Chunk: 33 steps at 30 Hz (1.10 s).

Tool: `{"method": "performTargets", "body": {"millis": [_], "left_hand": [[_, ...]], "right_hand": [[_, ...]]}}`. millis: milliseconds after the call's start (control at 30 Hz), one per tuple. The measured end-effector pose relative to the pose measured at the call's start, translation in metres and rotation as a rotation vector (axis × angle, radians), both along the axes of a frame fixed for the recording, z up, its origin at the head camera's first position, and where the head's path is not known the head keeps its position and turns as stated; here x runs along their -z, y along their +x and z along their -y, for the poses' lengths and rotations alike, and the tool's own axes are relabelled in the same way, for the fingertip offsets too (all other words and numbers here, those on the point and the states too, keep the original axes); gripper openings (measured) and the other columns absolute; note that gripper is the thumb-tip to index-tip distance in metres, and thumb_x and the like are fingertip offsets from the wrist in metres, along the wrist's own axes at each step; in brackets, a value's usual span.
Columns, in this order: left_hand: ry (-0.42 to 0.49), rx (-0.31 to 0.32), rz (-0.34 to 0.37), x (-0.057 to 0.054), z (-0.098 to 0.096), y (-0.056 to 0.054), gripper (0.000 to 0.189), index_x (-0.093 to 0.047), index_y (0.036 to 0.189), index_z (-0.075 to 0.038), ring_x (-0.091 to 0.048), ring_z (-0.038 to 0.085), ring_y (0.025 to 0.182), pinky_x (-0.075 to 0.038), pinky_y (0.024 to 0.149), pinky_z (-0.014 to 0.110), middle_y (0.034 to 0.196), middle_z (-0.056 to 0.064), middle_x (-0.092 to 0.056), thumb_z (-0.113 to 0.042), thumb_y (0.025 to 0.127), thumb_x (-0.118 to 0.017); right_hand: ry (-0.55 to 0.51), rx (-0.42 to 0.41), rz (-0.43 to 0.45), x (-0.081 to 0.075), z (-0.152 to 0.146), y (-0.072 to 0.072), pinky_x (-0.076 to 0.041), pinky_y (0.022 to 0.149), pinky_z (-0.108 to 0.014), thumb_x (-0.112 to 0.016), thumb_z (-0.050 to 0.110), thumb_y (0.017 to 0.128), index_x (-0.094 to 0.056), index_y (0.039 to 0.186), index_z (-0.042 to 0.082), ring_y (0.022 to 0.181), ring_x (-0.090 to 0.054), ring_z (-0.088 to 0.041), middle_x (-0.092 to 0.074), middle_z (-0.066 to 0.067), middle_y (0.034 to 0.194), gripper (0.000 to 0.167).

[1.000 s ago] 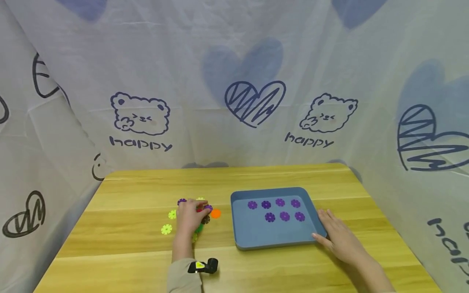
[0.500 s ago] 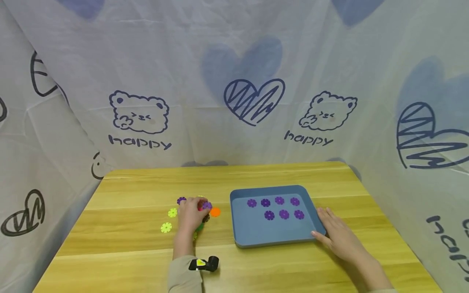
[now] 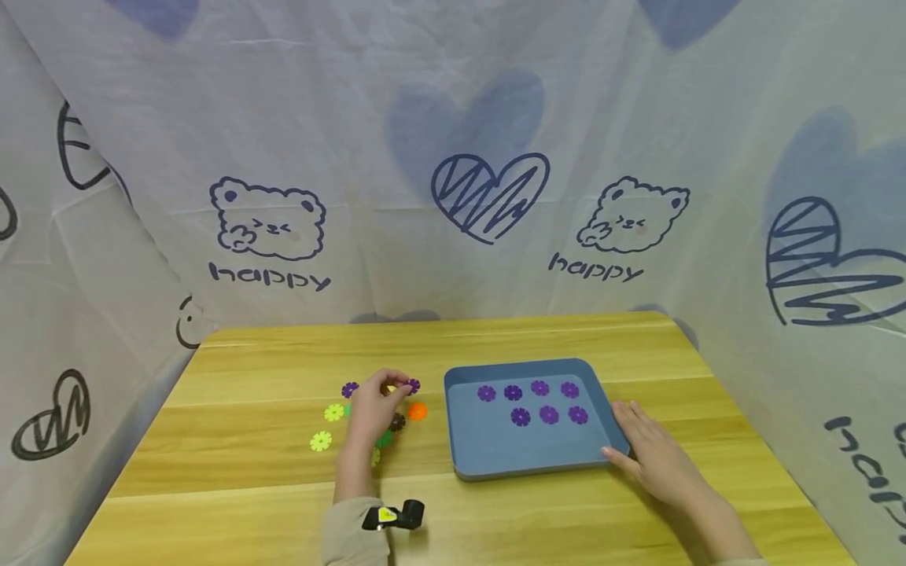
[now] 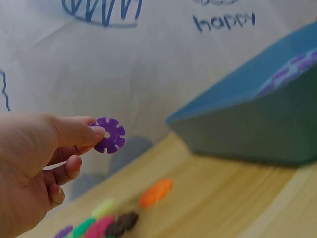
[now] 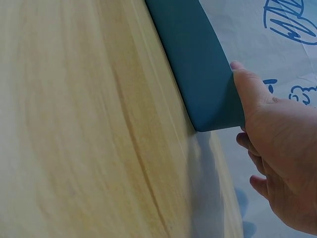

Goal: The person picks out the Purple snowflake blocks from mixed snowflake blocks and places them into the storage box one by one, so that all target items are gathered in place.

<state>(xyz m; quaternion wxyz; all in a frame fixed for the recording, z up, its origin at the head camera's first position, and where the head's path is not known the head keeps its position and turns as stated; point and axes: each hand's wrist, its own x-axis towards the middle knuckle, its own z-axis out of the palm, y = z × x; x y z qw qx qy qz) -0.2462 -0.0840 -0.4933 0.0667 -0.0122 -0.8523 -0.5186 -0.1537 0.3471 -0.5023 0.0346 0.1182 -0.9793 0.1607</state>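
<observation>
My left hand pinches a purple notched plastic disc between thumb and forefinger, raised above the table left of the blue tray. Below this hand lie loose discs of the same kind: orange, dark brown, green and, in the left wrist view, a pink disc. My right hand rests against the tray's right side near its front corner, fingers extended along the outer wall. In the right wrist view its thumb touches the rim. Several purple discs lie flat in two rows in the tray.
Another purple disc and two yellow-green discs, one of them nearer me, lie at the left of the wooden table. A printed white cloth encloses the table's back and sides.
My left hand has lifted the purple disc off the pile and moved it slightly up and right, uncovering more of the discs beneath. My right hand and the tray stay in place.
</observation>
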Motion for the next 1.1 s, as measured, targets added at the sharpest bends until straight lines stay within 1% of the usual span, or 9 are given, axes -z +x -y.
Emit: {"method": "performTargets", "body": {"millis": [133, 233, 400, 500, 600, 767, 800, 900, 1100], "left_hand": [[0.06, 0.044, -0.028, -0.012, -0.016, 0.003, 0.011, -0.069, 0.099, -0.011, -0.053, 0.016, 0.082, -0.045, 0.073, 0.027, 0.096, 0.006, -0.069, -0.017, 0.09, -0.07], [0.073, 0.092, -0.046, -0.017, -0.03, 0.003, 0.01, -0.069, 0.096, -0.008, -0.051, 0.014, 0.077, -0.043, 0.069, 0.024, 0.092, 0.008, -0.069, -0.013, 0.088, -0.071], [0.021, 0.175, -0.058, -0.016, -0.055, 0.007, 0.007, -0.068, 0.091, -0.007, -0.047, 0.012, 0.07, -0.04, 0.06, 0.021, 0.086, 0.007, -0.067, -0.012, 0.088, -0.072], [-0.047, 0.22, -0.062, -0.012, -0.069, 0.009, 0.005, -0.068, 0.089, -0.01, -0.047, 0.01, 0.065, -0.042, 0.056, 0.022, 0.083, 0.004, -0.066, -0.013, 0.087, -0.072], [-0.146, 0.243, -0.078, -0.008, -0.083, 0.011, 0.005, -0.068, 0.086, -0.014, -0.046, 0.009, 0.064, -0.049, 0.066, 0.029, 0.081, 0.0, -0.066, -0.016, 0.087, -0.073], [-0.363, 0.241, -0.165, 0.001, -0.099, 0.016, 0.007, -0.07, 0.082, -0.019, -0.048, 0.012, 0.075, -0.044, 0.084, 0.037, 0.078, -0.007, -0.068, -0.021, 0.084, -0.077], [-0.401, 0.235, -0.184, 0.003, -0.102, 0.017, 0.007, -0.07, 0.081, -0.02, -0.049, 0.013, 0.077, -0.041, 0.079, 0.036, 0.078, -0.008, -0.069, -0.021, 0.083, -0.077], [-0.506, 0.2, -0.245, 0.007, -0.108, 0.018, 0.008, -0.071, 0.08, -0.022, -0.053, 0.015, 0.08, -0.038, 0.081, 0.036, 0.077, -0.01, -0.07, -0.023, 0.081, -0.079], [-0.604, 0.128, -0.289, 0.011, -0.115, 0.019, 0.01, -0.07, 0.078, -0.023, -0.052, 0.016, 0.077, -0.034, 0.073, 0.032, 0.074, -0.011, -0.069, -0.026, 0.08, -0.079]], "right_hand": [[0.004, 0.002, 0.003, -0.001, 0.0, 0.0, -0.022, 0.116, -0.055, -0.055, 0.049, 0.095, -0.029, 0.151, -0.001, 0.145, -0.024, -0.044, -0.029, -0.023, 0.156, 0.079], [0.005, 0.004, -0.007, -0.001, 0.0, 0.0, -0.024, 0.115, -0.056, -0.056, 0.049, 0.095, -0.03, 0.15, -0.001, 0.145, -0.025, -0.044, -0.03, -0.023, 0.156, 0.079], [0.01, -0.005, -0.014, 0.001, 0.001, 0.001, -0.025, 0.113, -0.059, -0.057, 0.048, 0.095, -0.031, 0.15, -0.001, 0.144, -0.026, -0.045, -0.031, -0.023, 0.155, 0.078], [0.002, -0.006, -0.015, 0.0, 0.002, 0.001, -0.025, 0.113, -0.059, -0.057, 0.048, 0.095, -0.031, 0.15, -0.001, 0.144, -0.026, -0.045, -0.031, -0.024, 0.155, 0.078], [0.0, -0.004, -0.027, -0.001, 0.002, 0.001, -0.025, 0.113, -0.058, -0.057, 0.047, 0.095, -0.031, 0.149, -0.002, 0.144, -0.026, -0.045, -0.032, -0.023, 0.155, 0.078], [0.012, -0.008, -0.03, 0.0, 0.0, 0.0, -0.025, 0.114, -0.057, -0.056, 0.048, 0.095, -0.031, 0.15, -0.001, 0.144, -0.026, -0.045, -0.032, -0.023, 0.155, 0.078], [0.013, -0.008, -0.029, 0.0, 0.0, 0.0, -0.025, 0.114, -0.056, -0.056, 0.048, 0.095, -0.031, 0.15, -0.001, 0.144, -0.026, -0.045, -0.032, -0.023, 0.155, 0.078], [0.011, -0.008, -0.032, 0.002, -0.001, 0.0, -0.024, 0.115, -0.056, -0.056, 0.048, 0.095, -0.031, 0.15, -0.001, 0.144, -0.026, -0.044, -0.032, -0.023, 0.155, 0.078], [0.007, 0.0, -0.041, 0.003, -0.001, 0.0, -0.023, 0.116, -0.054, -0.057, 0.047, 0.095, -0.031, 0.15, -0.001, 0.144, -0.027, -0.044, -0.032, -0.023, 0.155, 0.077]]}}
